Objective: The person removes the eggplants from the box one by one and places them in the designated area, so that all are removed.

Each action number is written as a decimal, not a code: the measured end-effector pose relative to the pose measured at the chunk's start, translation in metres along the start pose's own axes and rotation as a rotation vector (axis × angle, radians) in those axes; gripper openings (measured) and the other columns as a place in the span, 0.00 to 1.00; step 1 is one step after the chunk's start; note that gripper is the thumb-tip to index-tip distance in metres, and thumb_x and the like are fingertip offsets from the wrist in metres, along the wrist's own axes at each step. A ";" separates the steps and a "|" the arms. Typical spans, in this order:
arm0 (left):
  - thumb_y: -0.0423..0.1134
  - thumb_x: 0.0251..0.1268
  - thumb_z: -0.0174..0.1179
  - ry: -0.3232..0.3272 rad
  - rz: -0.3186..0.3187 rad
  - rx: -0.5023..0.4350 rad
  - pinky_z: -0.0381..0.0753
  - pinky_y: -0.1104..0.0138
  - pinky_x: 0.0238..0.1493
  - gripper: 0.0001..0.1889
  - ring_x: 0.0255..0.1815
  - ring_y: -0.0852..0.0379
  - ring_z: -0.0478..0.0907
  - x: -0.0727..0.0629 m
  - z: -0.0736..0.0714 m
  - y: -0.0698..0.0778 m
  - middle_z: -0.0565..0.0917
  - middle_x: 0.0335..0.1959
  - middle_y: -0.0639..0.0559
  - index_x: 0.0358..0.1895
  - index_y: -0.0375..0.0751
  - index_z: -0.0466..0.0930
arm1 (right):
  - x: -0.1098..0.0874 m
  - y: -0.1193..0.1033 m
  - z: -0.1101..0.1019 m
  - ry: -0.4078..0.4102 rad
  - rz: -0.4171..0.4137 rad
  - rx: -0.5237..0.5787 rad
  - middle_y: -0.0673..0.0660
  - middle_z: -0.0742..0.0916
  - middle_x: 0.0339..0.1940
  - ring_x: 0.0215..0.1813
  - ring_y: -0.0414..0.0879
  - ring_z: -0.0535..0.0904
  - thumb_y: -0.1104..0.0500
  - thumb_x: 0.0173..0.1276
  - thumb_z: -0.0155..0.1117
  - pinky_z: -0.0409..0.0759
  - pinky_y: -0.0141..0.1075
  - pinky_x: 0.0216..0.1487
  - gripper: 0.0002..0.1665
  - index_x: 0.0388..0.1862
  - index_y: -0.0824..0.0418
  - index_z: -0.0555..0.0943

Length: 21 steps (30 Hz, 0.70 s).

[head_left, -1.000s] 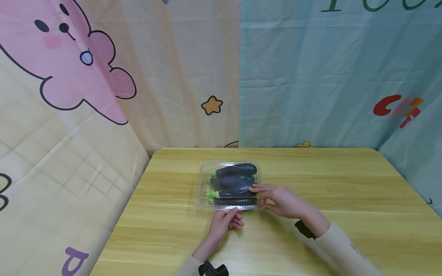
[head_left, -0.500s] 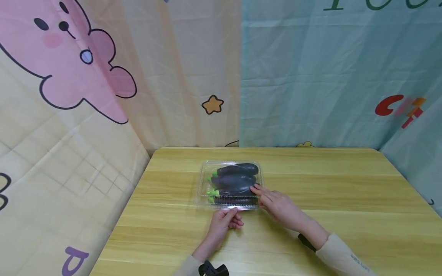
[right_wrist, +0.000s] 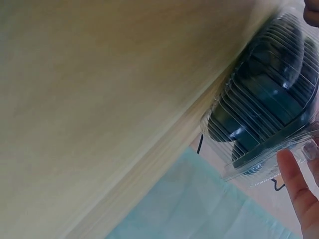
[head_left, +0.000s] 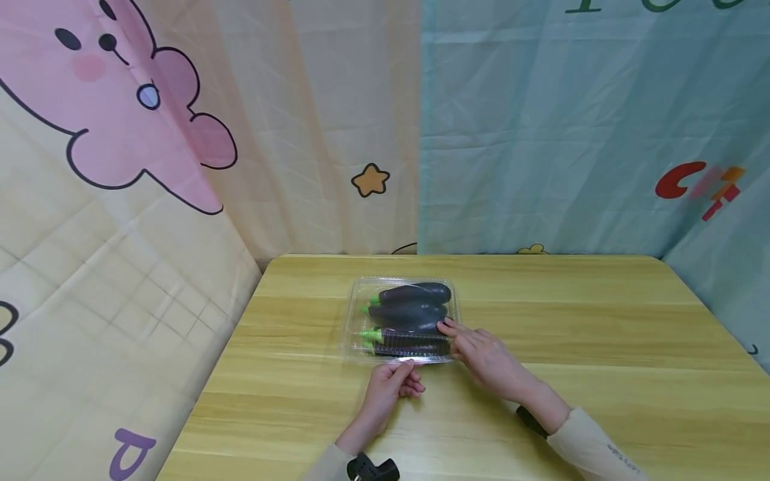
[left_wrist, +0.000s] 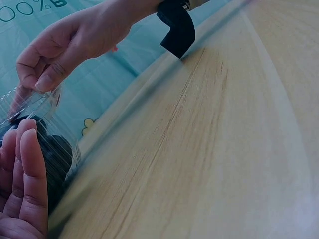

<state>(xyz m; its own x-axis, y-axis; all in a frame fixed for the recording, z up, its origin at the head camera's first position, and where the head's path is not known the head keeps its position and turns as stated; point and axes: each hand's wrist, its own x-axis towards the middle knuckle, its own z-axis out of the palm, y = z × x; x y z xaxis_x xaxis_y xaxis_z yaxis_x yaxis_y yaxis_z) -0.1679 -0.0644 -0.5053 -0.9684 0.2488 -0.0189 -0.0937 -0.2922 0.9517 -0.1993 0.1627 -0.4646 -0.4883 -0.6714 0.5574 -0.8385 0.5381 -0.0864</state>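
Note:
A clear plastic clamshell box [head_left: 397, 278] sits on the table with several dark purple eggplants [head_left: 406, 314] inside, their green stems to the left. At its front edge my left hand [head_left: 388, 387] pinches the rim, thumb on top. My right hand [head_left: 487, 354] holds the front right corner, one fingertip lying on the lid. Seen from the left wrist, the right hand's thumb [left_wrist: 47, 82] and curled fingers grip the ridged plastic edge. In the right wrist view, the box's ridged wall [right_wrist: 264, 94] covers the eggplants and an extended finger [right_wrist: 296, 184] is at the rim.
The wooden table [head_left: 571, 321] spreads around the box, its back edge against a printed curtain [head_left: 511, 133]. On the left hangs a cream curtain with a pink cartoon figure [head_left: 132, 120]. Dark camera straps [head_left: 373, 467] are on both wrists.
My right hand has turned palm-down, its thumb now out of sight in the head view. The ridged plastic strip at the front looks taller and overlaps the third eggplant. The left hand stays put.

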 end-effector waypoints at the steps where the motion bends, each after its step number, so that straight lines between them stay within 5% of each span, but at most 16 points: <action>1: 0.33 0.72 0.50 0.000 -0.001 -0.001 0.81 0.71 0.28 0.20 0.23 0.62 0.80 0.000 0.000 0.000 0.79 0.24 0.51 0.46 0.09 0.70 | 0.000 0.000 0.000 0.000 0.005 0.011 0.59 0.74 0.65 0.64 0.54 0.70 0.54 0.78 0.41 0.79 0.42 0.41 0.14 0.36 0.59 0.71; 7: 0.33 0.71 0.51 0.007 -0.006 0.001 0.82 0.70 0.27 0.20 0.23 0.61 0.81 0.001 0.000 0.000 0.79 0.23 0.48 0.38 0.08 0.69 | 0.004 0.002 -0.003 0.032 0.022 0.087 0.59 0.77 0.62 0.62 0.54 0.72 0.62 0.72 0.52 0.79 0.42 0.42 0.04 0.35 0.59 0.70; 10: 0.34 0.71 0.52 0.017 -0.010 -0.002 0.82 0.70 0.27 0.20 0.23 0.60 0.81 0.002 0.001 0.001 0.80 0.23 0.46 0.35 0.09 0.69 | 0.006 0.002 -0.005 0.040 0.025 0.116 0.59 0.78 0.61 0.62 0.54 0.73 0.67 0.64 0.59 0.79 0.44 0.46 0.07 0.34 0.59 0.70; 21: 0.32 0.71 0.52 0.021 -0.030 0.002 0.82 0.69 0.28 0.17 0.22 0.60 0.81 0.000 0.001 0.002 0.80 0.22 0.48 0.31 0.14 0.74 | 0.002 0.002 -0.010 -0.043 0.073 0.121 0.57 0.75 0.64 0.64 0.53 0.70 0.65 0.66 0.60 0.75 0.48 0.55 0.08 0.34 0.55 0.70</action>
<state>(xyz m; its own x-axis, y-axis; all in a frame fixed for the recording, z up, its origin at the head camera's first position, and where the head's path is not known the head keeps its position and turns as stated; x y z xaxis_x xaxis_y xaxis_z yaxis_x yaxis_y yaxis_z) -0.1681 -0.0635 -0.5034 -0.9698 0.2377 -0.0543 -0.1226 -0.2833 0.9512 -0.1996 0.1673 -0.4555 -0.5569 -0.6556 0.5099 -0.8221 0.5226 -0.2260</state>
